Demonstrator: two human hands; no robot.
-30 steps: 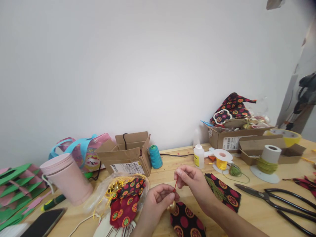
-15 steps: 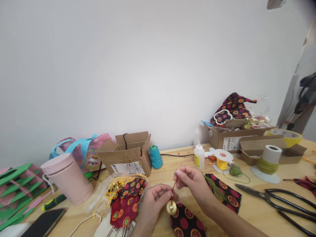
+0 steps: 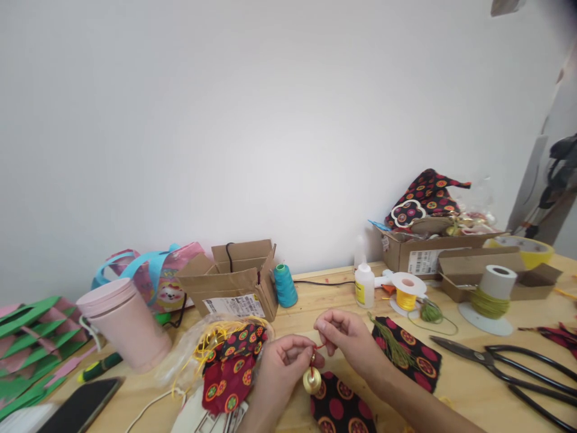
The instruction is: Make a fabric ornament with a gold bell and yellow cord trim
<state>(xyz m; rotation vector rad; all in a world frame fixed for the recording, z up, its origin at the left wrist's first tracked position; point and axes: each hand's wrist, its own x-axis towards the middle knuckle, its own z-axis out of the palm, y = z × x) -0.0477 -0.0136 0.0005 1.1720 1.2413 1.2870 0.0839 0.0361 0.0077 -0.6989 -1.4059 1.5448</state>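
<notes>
A round gold bell point(image 3: 312, 381) hangs on a short red cord point(image 3: 318, 347) below my fingers. My left hand point(image 3: 288, 361) pinches the cord just above the bell. Close beside it, my right hand point(image 3: 345, 334) is closed on the cord's other stretch, which runs short between the two hands. Under the bell lies a black patterned fabric piece point(image 3: 340, 406) with red and orange circles. A second black patterned piece point(image 3: 417, 361), with olive green threads point(image 3: 393, 341) on it, lies right of my right wrist.
Large black scissors point(image 3: 491, 361) lie at the right. Behind stand a teal thread cone point(image 3: 285, 287), a glue bottle point(image 3: 364, 285), a yellow cord spool point(image 3: 407, 294) and open cardboard boxes point(image 3: 246, 285). Leftward are a pink cup point(image 3: 126, 328), a phone point(image 3: 81, 406) and red patterned pouches point(image 3: 229, 385).
My right hand has come down slightly and closer to my left. The cord between them, steep before, now runs nearly level. The bell still hangs below my left fingers.
</notes>
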